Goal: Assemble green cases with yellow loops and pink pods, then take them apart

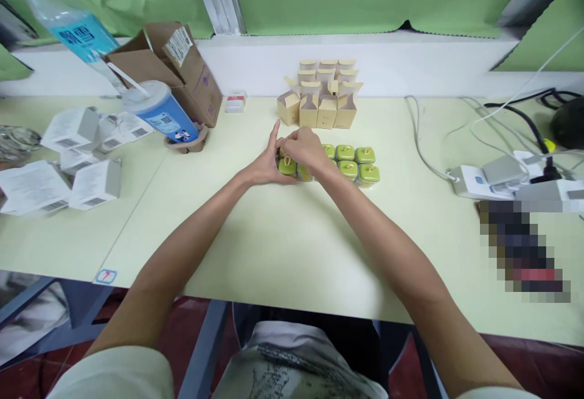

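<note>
Small clear containers with green lids (345, 152) stand close together in two rows on the table, each visible lid topped by a pale loop. My left hand (264, 163) is at the left end of these rows, fingers spread, with the thumb along the front of the nearest container (287, 166). Over the same end, my right hand (305, 146) is closed with its fingers curled down. What its fingertips hold, if anything, is hidden. Just behind stand several small open cardboard boxes (318, 112) with their flaps up.
At left are a brown carton (196, 83), a blue cup with a straw (166, 116), a large bottle (82, 34) and several white boxes (95, 186). A small red-and-white box (235, 102) lies by the wall. Cables and a white power strip (474, 181) occupy the right side.
</note>
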Tool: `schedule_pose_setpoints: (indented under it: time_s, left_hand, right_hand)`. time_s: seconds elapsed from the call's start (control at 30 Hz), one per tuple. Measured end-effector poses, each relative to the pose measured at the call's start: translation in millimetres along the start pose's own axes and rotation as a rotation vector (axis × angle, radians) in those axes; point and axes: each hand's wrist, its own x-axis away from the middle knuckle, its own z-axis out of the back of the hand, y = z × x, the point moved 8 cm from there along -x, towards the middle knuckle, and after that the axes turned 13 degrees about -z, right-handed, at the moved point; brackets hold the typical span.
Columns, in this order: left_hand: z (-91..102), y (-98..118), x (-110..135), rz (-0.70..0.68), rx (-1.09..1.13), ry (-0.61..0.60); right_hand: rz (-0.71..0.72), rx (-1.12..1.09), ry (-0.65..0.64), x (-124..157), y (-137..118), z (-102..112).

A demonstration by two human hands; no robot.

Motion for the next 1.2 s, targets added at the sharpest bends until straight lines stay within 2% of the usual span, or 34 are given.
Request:
schedule_pose_setpoints:
  time_s: [0.1, 0.2, 0.27, 0.37, 0.43, 0.63, 0.87, 1.03, 1.2]
  left_hand:
    - [-0.1, 2, 0, 0.005, -0.006, -0.007]
    - [-0.2, -1, 1, 0.038, -0.004, -0.011]
    - [0.6, -4, 1, 0.049, -0.013, -0.006]
    - [-0.6, -5, 0, 0.026, -0.016, -0.025]
    - [-2.6, -5, -1, 0.008, 0.009, -0.043]
    - [-1.8, -2, -3, -0.012, 0.005, -0.019]
    - [-1.5, -7, -2, -0.005, 0.024, -0.005]
    - [-0.6, -8, 0, 0.025, 0.023, 0.004]
    - [-1.1, -5, 0, 0.006, 0.013, -0.007]
  right_hand:
    - [0.002, 0.039, 0.014, 3, -5, 7]
    - [-0.01, -0.028, -0.016, 6, -11, 15]
    - [-0.044, -0.096, -0.08, 9, -12, 17]
    - [-0.14, -0.2, -0.231, 16, -8, 9]
    - [-0.19, -0.266, -0.277, 19, -4, 5]
    - [-0.196, -0.382, -0.224, 18, -2, 7]
    - [-0.243, -0.444, -0.311, 10, 7, -5]
    - [-0.199, -0.483, -0.288, 9, 9, -11]
    - [-0.191, -0.528, -0.21, 7, 14, -9]
